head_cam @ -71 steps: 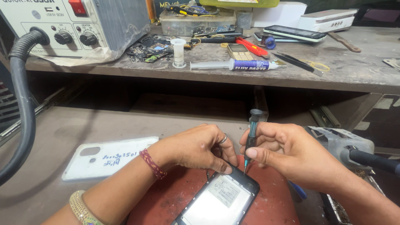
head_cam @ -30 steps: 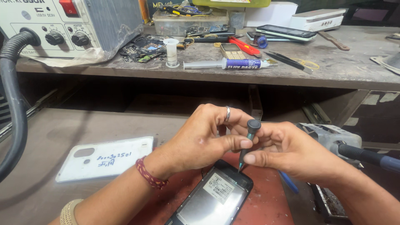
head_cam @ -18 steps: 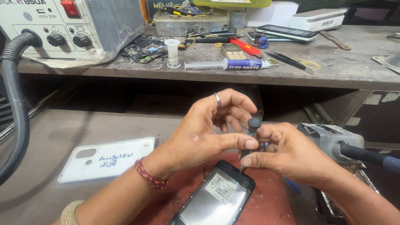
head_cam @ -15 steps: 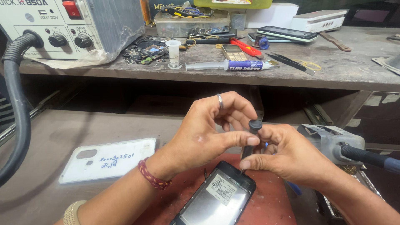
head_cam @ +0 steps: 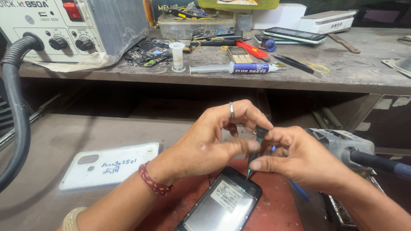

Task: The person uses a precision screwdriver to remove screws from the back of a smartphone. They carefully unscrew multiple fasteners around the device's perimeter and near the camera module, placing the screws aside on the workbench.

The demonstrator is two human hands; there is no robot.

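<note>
Open bench left of the phone, only a white back cover there; grey tool close right.

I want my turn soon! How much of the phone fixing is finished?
Done: the white back cover is already off, lying on the bench. In hand: the right hand holds a small screwdriver with its tip at the top edge of the opened phone, and the left hand pinches its shaft. Left: the phone is not yet closed up.

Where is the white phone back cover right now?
In the head view, the white back cover lies flat on the lower bench at the left, beside the left hand and left of the opened phone.
</note>
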